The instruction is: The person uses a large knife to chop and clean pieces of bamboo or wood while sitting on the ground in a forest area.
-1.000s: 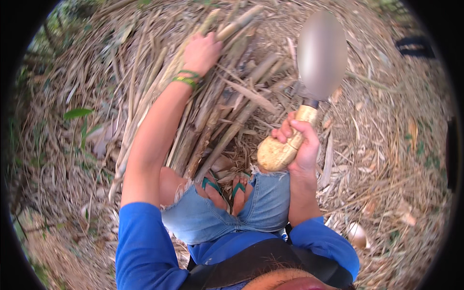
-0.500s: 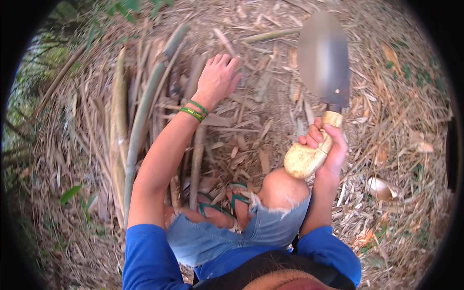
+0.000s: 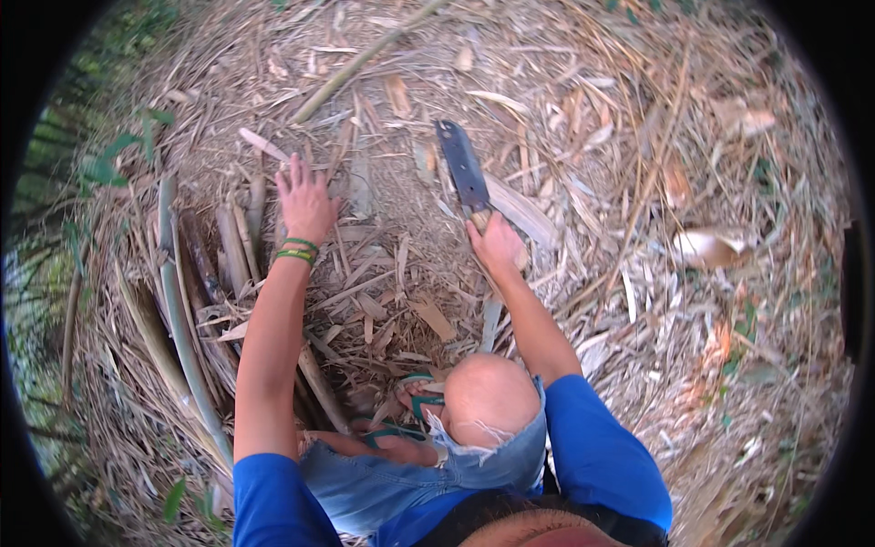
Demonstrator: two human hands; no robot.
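The person squats on the littered ground, bare knee [image 3: 490, 398] and sandalled feet [image 3: 412, 407] lowest in view, blue sleeves to either side.

The right hand [image 3: 497, 246] is wrapped tight around the pale handle of a knife [image 3: 463, 169], fingers closed so that little of the handle shows. A second ago the blade stood raised and blurred up at the right, above the hand; half a second ago it was still up. Now it is down and sharp in view, reaching out over the dry leaf litter [image 3: 583, 118] ahead of the knee. My reading is that a chop has just ended or the knife has been lowered to rest; whether the edge touches the ground cannot be told.

The knife's long axis runs from the fist away from the person and slightly to the left, tip farthest off, the blade lying low and near flat rather than upright.

The left hand [image 3: 305, 201], green bands [image 3: 298, 250] at the wrist, has changed too: earlier it reached among the cut stalks [image 3: 196, 273], now it is spread, fingers open and holding nothing, palm down above the litter just right of the stalk ends, well apart from the blade.

The stalks lie bundled at the left, running roughly toward and away from the person. Farther off a single thin cane [image 3: 365, 59] lies slanted across the ground.
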